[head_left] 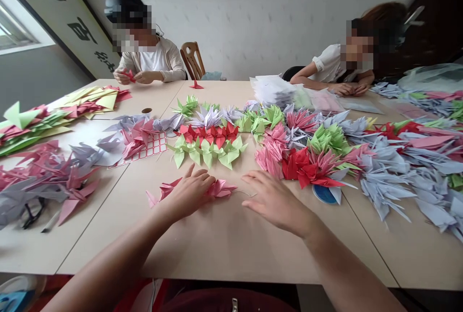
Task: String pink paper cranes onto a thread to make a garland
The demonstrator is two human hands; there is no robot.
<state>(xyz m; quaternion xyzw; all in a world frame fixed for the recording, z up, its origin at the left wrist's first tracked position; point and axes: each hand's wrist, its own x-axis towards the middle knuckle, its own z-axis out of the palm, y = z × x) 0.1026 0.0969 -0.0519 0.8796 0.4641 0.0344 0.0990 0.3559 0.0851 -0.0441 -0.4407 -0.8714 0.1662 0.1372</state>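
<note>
A short row of pink folded paper cranes [221, 188] lies on the table in front of me. My left hand [192, 190] rests over the middle of that row, fingers stretched out, and hides part of it. To the right, my right hand [275, 201] is held low over the table, fingers extended and holding nothing that I can see. A thin string [246, 192] runs from the pink row's right end toward its fingers. Just beyond my hands sit a row of light green paper cranes [208, 152] and a row of red paper cranes [207, 134].
Bunches of lilac paper cranes [383, 177] and other colours cover the right side. More pink and lilac cranes [74, 167] spread over the left, near a red mesh [152, 147]. A blue round object [324, 194] lies under red cranes. Two people [150, 59] sit across the table.
</note>
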